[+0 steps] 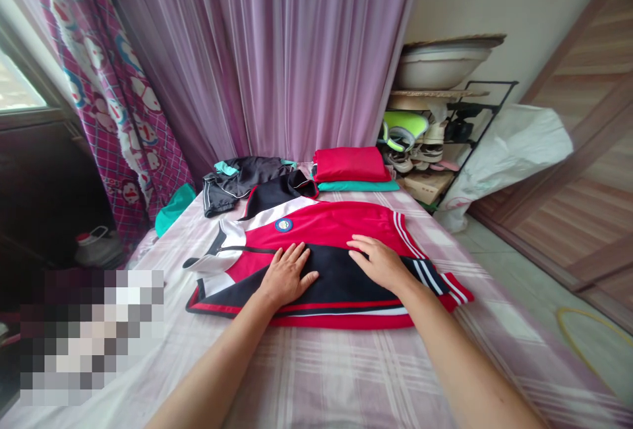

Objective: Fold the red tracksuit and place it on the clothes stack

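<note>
A red, black and white track jacket (341,221) with striped cuffs and a round blue badge lies on the plaid bed sheet (316,376). Its collar points left, and one black sleeve is folded across the body. My left hand (289,273) rests flat on the dark cloth, fingers spread. Over the right part of the same sleeve is my right hand (378,261), fingers stretched out, low on or just above the fabric. Neither hand grips anything.
Behind the jacket are a folded red garment (351,164) on a teal one (359,186) and dark crumpled clothing (242,178). A teal cloth (175,208) hangs at the left edge. Right of the bed stand a shoe rack (475,152) and a white bag (514,152).
</note>
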